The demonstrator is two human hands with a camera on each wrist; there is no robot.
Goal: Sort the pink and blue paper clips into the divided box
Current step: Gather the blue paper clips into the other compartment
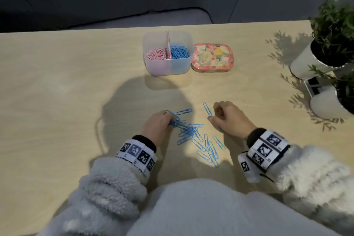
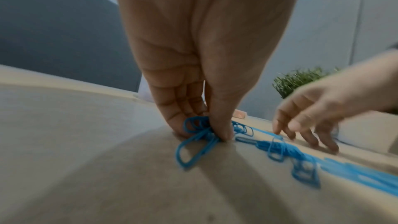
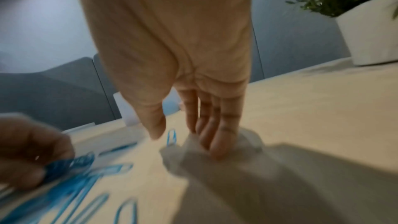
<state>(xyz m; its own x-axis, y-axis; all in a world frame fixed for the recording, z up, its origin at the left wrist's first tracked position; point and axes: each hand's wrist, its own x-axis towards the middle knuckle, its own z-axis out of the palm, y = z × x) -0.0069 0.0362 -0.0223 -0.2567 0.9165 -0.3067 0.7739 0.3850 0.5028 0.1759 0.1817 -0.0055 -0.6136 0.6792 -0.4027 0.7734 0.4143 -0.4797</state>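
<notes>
Taking the divided box (image 1: 167,53) as the landmark, everything left to sort lies on the near side of it, toward the person: a scatter of blue paper clips (image 1: 199,138) flat on the worktop (image 1: 67,86), well apart from the box, with no pink ones visible among them. The box itself already holds pink clips (image 1: 156,54) in its left compartment and blue clips (image 1: 179,51) in its right, split by an upright divider. The left hand (image 1: 158,126) sits at the left end of the scatter and pinches a small bunch of clips (image 2: 198,132) between thumb and fingers, low against the worktop. The right hand (image 1: 229,117) is nearer the box's right side, with its fingers loosely curled and fingertips down at the surface, holding nothing as far as the wrist view shows. Just beside its thumb lies a single clip (image 1: 207,109), its long axis pointing roughly toward the box and slightly leftward. That clip is the right hand's natural pick, and its end faces the thumb, so a slide-and-pinch looks easier than a lift from flat. Either load must travel away from the person to the blue side, which the right hand reaches more directly. A floral tin (image 1: 212,57) touches or nearly touches the box's right wall, and potted plants (image 1: 329,44) stand farther right at the worktop's edge. Beyond the box, a dark seat and wall.
</notes>
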